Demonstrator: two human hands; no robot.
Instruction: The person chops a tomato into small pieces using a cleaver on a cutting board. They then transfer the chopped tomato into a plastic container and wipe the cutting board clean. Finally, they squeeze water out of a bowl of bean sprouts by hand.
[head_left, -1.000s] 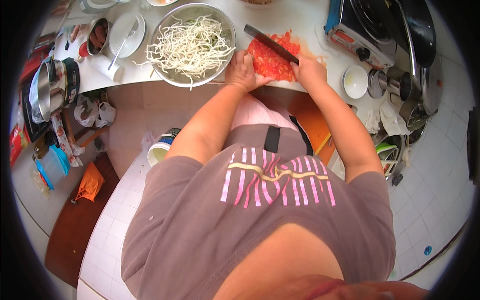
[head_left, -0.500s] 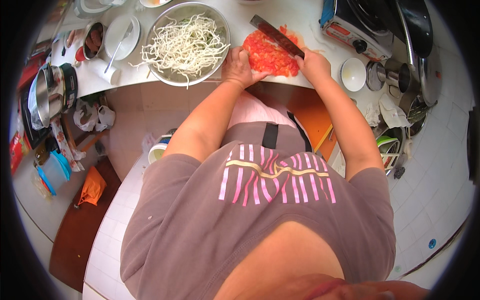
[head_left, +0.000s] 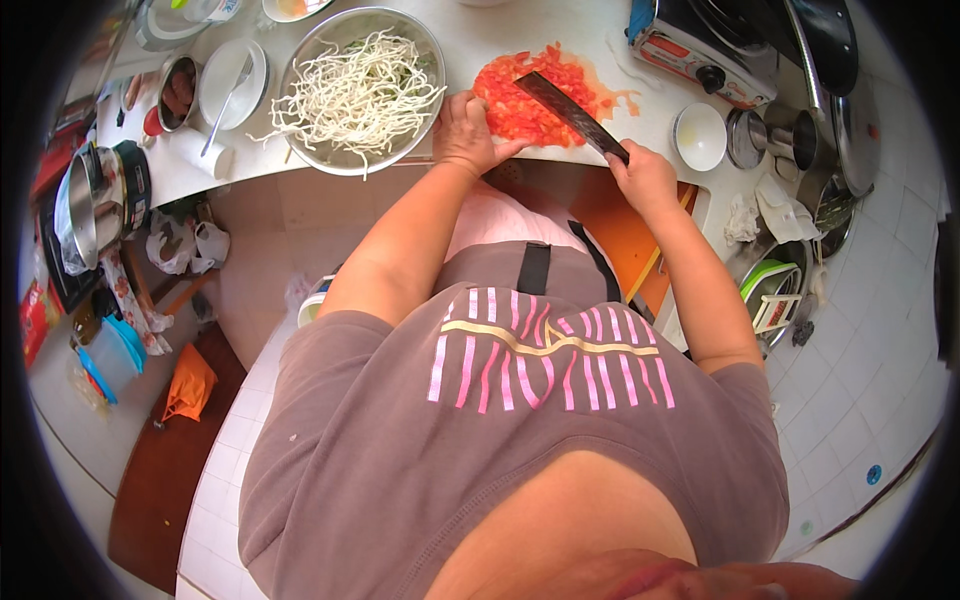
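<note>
My right hand is wrapped round the handle of a dark-bladed cleaver. The blade slants to the upper left, over a flat heap of chopped red tomato on the white counter. At the heap's left edge rests my left hand, its thumb stretched to the right along the near side and its fingers at the tomato; nothing is gripped in it. Just left of that hand stands a wide metal bowl, heaped with long white noodle-like strands, some hanging over the rim.
A portable gas stove occupies the back right, with a small white bowl in front of it. Metal pots crowd the right side. Left of the noodle bowl are a white plate and a white cup lying on its side.
My right hand has drawn the cleaver nearer to me and slightly right, so the blade now crosses lower over the tomato. My left hand stays at the heap's edge. The whole view has shifted slightly.
</note>
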